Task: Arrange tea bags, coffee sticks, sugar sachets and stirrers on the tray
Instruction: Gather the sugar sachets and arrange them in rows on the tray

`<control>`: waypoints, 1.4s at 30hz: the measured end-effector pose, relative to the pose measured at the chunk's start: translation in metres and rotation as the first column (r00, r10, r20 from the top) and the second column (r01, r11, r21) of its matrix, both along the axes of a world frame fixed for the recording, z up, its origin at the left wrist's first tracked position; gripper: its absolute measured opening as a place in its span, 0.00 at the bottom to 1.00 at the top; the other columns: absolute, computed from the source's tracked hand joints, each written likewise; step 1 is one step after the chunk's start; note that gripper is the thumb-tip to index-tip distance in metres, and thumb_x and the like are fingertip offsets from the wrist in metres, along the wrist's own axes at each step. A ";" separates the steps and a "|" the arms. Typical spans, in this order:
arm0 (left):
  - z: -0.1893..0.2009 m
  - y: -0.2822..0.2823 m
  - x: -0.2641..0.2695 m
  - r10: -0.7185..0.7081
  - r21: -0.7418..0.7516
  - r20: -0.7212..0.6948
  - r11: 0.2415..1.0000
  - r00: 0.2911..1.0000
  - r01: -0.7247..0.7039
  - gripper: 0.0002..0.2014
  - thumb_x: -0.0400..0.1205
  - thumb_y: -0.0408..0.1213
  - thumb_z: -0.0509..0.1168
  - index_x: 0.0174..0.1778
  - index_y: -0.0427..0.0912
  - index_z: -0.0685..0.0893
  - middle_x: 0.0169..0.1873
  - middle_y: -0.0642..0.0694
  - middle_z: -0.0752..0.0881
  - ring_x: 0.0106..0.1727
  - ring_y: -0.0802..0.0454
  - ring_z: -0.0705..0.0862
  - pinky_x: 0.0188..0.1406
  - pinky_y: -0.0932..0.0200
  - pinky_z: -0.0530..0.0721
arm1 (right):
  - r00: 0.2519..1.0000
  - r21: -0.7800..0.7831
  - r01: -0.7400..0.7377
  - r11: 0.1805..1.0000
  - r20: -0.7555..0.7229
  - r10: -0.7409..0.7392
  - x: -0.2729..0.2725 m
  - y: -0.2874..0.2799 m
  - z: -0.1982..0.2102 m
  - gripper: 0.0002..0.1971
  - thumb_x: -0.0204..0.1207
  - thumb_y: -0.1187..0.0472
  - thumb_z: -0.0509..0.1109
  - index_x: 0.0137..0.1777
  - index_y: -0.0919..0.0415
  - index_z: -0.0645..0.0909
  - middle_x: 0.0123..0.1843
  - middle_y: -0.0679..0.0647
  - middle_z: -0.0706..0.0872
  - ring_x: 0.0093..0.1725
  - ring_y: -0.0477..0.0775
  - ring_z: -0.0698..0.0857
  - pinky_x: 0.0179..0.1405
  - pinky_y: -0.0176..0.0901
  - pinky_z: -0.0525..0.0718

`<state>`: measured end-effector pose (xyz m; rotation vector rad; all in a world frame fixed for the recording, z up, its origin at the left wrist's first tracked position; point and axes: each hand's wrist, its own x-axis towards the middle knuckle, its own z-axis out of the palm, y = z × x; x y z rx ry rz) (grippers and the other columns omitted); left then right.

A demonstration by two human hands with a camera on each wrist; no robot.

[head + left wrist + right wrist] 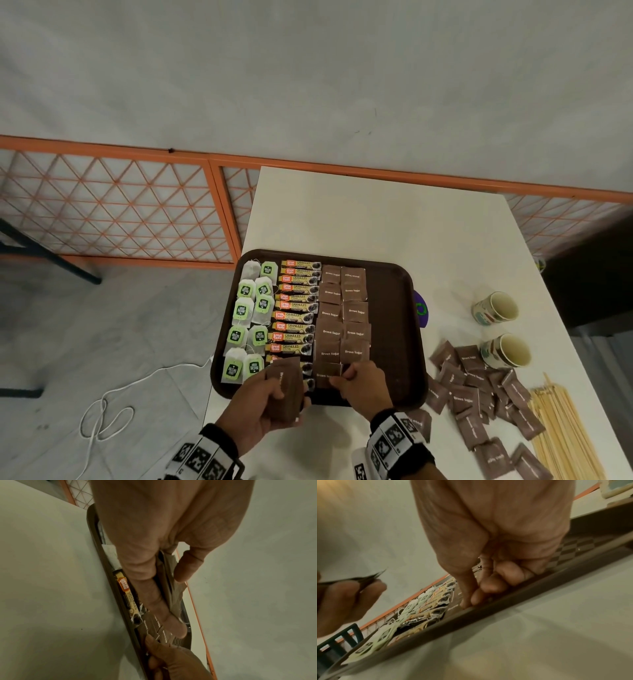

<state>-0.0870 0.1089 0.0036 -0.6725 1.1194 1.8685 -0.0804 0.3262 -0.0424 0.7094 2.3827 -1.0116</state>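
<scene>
- Nearest, the left hand [263,401] grips a small stack of brown sugar sachets [285,389], thumb curled over one face and fingers behind; the stack hangs over the near rim of the tray [404,342].
- Just right of those fingers, the right hand [363,383] has its fingertips [467,603] curled down and pressed together on a sachet [327,375] at the near end of the sugar columns; whether they pinch its edge or only press it flat I cannot tell.
- Risk, as I judge it: the left grip looks loose, so sachets could fan out and drop onto the coffee sticks beneath; sliding the right fingertips could nudge the neighbouring overlapped sachets out of line.
- Beyond the fingertips run two columns of sachets [342,315] printed "Brown Sugar".
- Left of them lies a column of coffee sticks [296,308] reading "Great Taste" and "GRANULES"; smaller print is illegible.
- Further left are tea bags [250,318] with green tags, their wording too small to read.
- Right of the right hand, off the tray, lie a loose heap of sachets [479,401] and the wooden stirrers [561,431], none yet on the tray.
- Farther right on the table [376,212] two paper cups [496,308] lie tipped.
</scene>
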 end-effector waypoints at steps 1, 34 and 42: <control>0.002 0.001 -0.001 -0.015 0.010 -0.007 1.000 1.000 0.015 0.24 0.77 0.17 0.50 0.66 0.32 0.80 0.54 0.25 0.87 0.50 0.29 0.88 0.57 0.30 0.82 | 1.000 0.026 0.005 1.000 0.002 -0.005 0.000 -0.001 0.003 0.14 0.69 0.51 0.81 0.31 0.55 0.81 0.33 0.49 0.87 0.34 0.40 0.84 0.32 0.30 0.78; 0.010 0.077 0.034 -0.140 -0.233 -0.214 0.968 0.967 0.089 0.13 0.80 0.30 0.71 0.61 0.40 0.83 0.49 0.33 0.90 0.41 0.41 0.88 0.39 0.48 0.87 | 0.985 -0.394 -0.115 0.912 -0.164 0.053 0.051 0.043 0.066 0.01 0.80 0.59 0.72 0.49 0.56 0.85 0.36 0.50 0.89 0.32 0.43 0.86 0.33 0.32 0.82; 0.012 0.044 0.023 0.116 -0.221 -0.129 0.965 0.985 -0.142 0.09 0.84 0.30 0.65 0.59 0.38 0.82 0.46 0.32 0.87 0.41 0.39 0.88 0.37 0.46 0.89 | 0.980 -0.388 0.182 0.903 -0.001 -0.198 0.022 0.054 0.025 0.07 0.78 0.66 0.75 0.38 0.63 0.85 0.31 0.54 0.88 0.24 0.46 0.79 0.23 0.32 0.76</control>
